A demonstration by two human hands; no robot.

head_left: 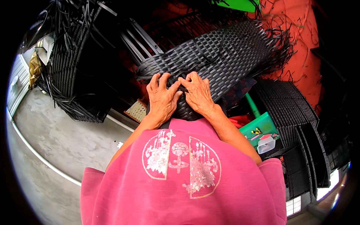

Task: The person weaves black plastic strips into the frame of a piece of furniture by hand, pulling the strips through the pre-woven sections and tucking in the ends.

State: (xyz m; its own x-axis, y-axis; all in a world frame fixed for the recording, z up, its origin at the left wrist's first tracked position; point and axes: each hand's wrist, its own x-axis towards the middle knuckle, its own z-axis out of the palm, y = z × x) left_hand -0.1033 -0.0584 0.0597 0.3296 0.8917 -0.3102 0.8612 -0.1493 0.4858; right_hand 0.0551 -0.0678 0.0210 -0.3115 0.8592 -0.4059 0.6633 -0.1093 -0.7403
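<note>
While both hands press on the near edge of the black woven panel (210,52), the left hand (162,98) lies with fingers spread over the weave and the right hand (198,93) curls its fingertips onto a loose black strip (180,87) between them; whether either truly pinches the strip I cannot tell. That panel rests across the person's lap, just beyond the pink shirt (183,176), and runs far and right; most of its surface looks tightly woven, yet frayed strand ends (279,48) bristle at its far right edge, so I judge the weaving largely done with the edges left to finish. Near right sit a green tray (262,125) and stacked woven panels (300,142); far left stands another woven frame (75,75) on the concrete floor (56,142).
</note>
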